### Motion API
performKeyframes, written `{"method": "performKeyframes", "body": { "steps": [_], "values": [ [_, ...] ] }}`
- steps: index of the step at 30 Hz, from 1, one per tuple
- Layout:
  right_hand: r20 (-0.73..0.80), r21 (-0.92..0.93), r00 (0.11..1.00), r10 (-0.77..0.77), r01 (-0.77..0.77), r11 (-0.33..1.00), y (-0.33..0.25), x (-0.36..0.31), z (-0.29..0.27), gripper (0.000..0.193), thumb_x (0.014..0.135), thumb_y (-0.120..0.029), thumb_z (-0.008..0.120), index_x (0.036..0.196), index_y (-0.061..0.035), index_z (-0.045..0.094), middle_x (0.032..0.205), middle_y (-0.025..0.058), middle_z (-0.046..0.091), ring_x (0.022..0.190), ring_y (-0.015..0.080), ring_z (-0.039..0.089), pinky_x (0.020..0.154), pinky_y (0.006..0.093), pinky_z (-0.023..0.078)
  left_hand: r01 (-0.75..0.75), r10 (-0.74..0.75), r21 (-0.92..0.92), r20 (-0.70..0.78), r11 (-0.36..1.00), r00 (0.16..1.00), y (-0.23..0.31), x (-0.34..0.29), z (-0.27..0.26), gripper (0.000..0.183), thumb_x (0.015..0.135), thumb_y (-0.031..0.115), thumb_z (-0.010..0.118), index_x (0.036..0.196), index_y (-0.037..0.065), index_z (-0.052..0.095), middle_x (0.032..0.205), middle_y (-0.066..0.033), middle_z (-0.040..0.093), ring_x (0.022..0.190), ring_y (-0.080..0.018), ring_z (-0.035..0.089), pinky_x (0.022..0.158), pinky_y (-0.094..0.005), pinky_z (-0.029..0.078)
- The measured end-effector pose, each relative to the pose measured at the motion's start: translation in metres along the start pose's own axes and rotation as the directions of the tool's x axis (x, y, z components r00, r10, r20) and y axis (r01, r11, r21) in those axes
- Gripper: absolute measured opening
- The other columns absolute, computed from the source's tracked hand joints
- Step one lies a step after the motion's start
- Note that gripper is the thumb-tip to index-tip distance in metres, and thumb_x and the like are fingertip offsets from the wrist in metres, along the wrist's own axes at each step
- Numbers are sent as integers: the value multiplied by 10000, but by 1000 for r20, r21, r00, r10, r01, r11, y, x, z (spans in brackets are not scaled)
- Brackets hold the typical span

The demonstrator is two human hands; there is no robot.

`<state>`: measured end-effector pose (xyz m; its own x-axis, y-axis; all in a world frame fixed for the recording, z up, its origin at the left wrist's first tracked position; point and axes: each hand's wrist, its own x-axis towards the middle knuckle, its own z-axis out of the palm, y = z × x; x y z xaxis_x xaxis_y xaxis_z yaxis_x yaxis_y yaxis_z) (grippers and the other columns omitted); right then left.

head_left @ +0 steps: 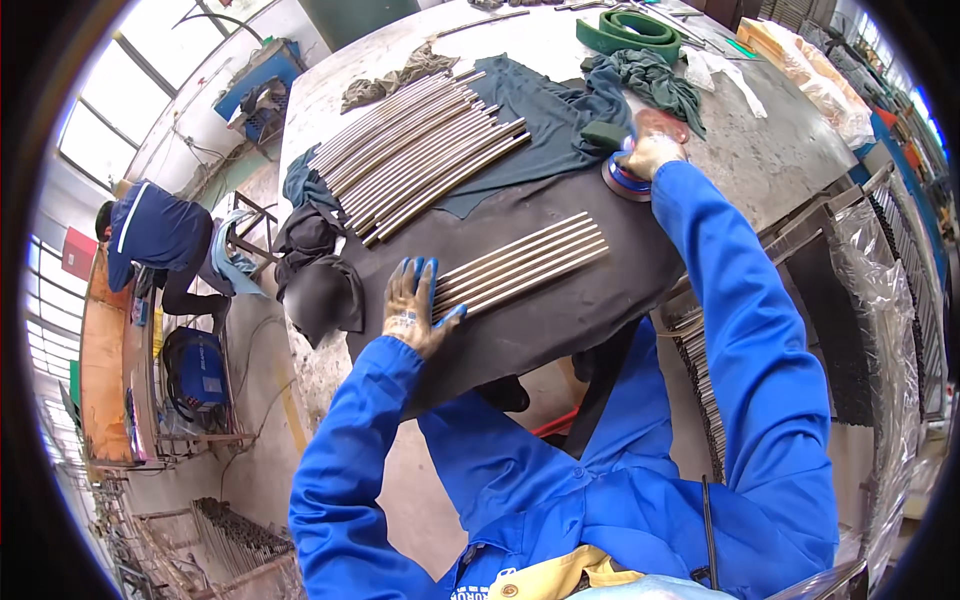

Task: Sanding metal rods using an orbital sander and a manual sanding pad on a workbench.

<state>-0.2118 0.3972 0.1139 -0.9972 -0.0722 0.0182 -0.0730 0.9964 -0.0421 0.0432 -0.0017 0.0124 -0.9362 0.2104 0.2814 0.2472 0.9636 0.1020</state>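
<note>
While L hand [410, 305] spreads vs. rods [520, 264], R hand [652, 150] bends at blue disc [622, 186]; blurred, can't tell grip.

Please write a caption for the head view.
Left hand touches metal rods on black cloth; right hand at a round object.

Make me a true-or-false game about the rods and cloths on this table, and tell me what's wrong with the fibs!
1. The left grip is at the left ends of the small row of rods. True.
2. The small row lies on white cloth. False: it lies on a dark cloth.
3. The big bunch of rods has more rods than the small row. True.
4. The right grip is on the big bunch. False: it is off to the right, by a blurry round thing.
5. A green coil sits toward the far side of the table. True.
</note>
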Motion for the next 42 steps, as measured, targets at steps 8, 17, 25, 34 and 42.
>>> {"method": "performKeyframes", "body": {
  "steps": [8,17,25,34,42],
  "values": [
    [-123,903,990,75,80,423,89,-79,7,439,877,-379,582,1184,-67,616,1073,92,657,995,229,616,917,361,475,-5,-8,90,139,996,990,11,0,11,799,945,544,455,1504,-5,295,1567,-253,271,1462,-424,217,1197,-503,142],
    [-304,931,949,82,314,-184,133,-156,0,480,882,-314,573,1245,0,578,1213,86,613,1109,220,562,1026,330,399,-38,29,91,103,995,994,11,6,16,787,953,534,440,1494,-21,303,1552,-255,300,1455,-429,236,1210,-500,116],
    [-382,924,922,63,379,59,110,-153,-6,437,845,-283,616,1176,1,576,1150,105,615,979,204,579,930,319,458,11,-28,146,115,989,993,5,-6,9,787,946,536,451,1494,-12,309,1545,-253,314,1457,-418,244,1209,-492,137],
    [-188,524,942,-278,335,783,61,-130,-4,569,807,-367,719,1295,-127,553,1183,168,629,947,298,654,869,376,524,60,-83,122,189,991,979,18,1,12,809,941,571,435,1514,18,293,1566,-236,290,1479,-394,206,1218,-474,114],
    [-145,140,796,-587,604,785,-61,-98,-4,648,728,-312,763,1284,-89,517,1072,170,642,906,367,647,814,423,524,63,-86,127,180,990,980,15,4,11,810,949,586,402,1519,22,290,1579,-215,279,1494,-371,176,1223,-465,102]
  ]
}}
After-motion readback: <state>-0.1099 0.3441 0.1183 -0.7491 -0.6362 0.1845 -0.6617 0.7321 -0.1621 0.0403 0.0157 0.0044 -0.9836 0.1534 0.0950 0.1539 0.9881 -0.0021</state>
